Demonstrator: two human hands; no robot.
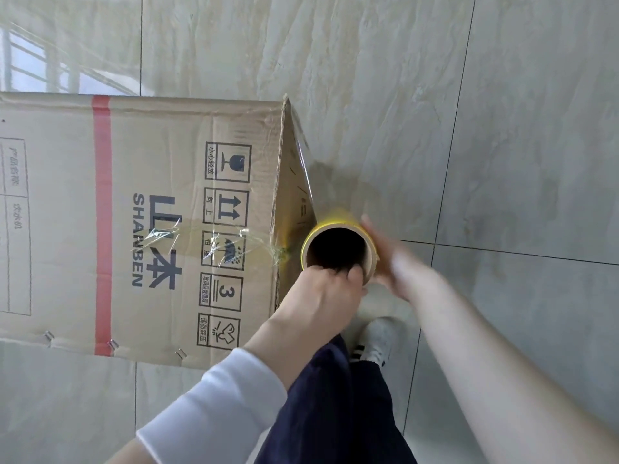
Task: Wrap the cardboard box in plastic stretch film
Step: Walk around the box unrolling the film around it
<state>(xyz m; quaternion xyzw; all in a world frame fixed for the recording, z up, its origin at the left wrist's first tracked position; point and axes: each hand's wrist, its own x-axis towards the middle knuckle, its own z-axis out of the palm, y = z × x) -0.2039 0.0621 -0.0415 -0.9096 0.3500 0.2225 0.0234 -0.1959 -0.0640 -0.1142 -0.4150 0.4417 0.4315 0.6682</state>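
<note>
A large cardboard box [150, 212] with a red stripe and black print stands on the floor, filling the left of the view. A crumpled strand of clear film [254, 244] lies across its top near the right edge. Beside the box's right side I hold a roll of stretch film [338, 247] upright, its yellow rim and dark core facing me. My left hand [321, 293] grips the roll's near rim, fingers hooked into the core. My right hand [398, 262], blurred, presses flat against the roll's right side. Film runs from the roll along the box's right face.
Pale grey floor tiles [502, 128] spread to the right and behind the box. My dark trouser leg [335, 396] and a white shoe [375, 339] stand just below the roll. A bright window reflection [43, 58] lies on the floor at top left.
</note>
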